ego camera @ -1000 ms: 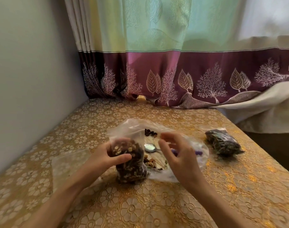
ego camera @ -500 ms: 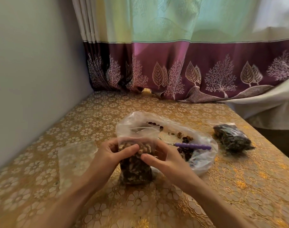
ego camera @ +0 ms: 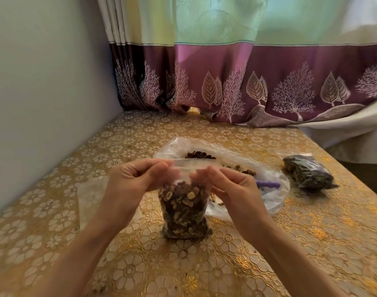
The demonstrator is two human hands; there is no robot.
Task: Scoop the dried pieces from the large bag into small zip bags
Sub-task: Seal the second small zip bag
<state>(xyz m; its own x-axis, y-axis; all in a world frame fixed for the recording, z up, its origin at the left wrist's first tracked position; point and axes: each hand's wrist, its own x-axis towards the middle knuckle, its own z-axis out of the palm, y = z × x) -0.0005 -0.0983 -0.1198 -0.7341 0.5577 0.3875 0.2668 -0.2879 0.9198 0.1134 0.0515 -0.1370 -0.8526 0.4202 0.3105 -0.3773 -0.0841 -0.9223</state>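
Change: both hands have climbed from the filled bag's middle to its top edge since half a second ago, and the bag now stands taller and straighter
Left hand (ego camera: 138,179): fingers curled, pinching the left part of the small zip bag's (ego camera: 184,211) clear top strip
Right hand (ego camera: 228,185): fingers curled, pinching the right part of the same strip
Small zip bag: upright on the desk (ego camera: 311,243) between the two hands, packed with dried pieces (ego camera: 183,202) to just under the strip
Large bag (ego camera: 258,168): lies open behind and to the right, touching or just behind the small one; a few pieces remain inside, with a purple-handled scoop (ego camera: 268,185)
Second filled bag (ego camera: 308,173): on its side, well apart to the right
Step, as I judge it: closing the zip
Risk: the bag is very full, so pieces caught in the zip track could keep it from sealing; pressing unevenly could tip the bag and spill them onto the desk
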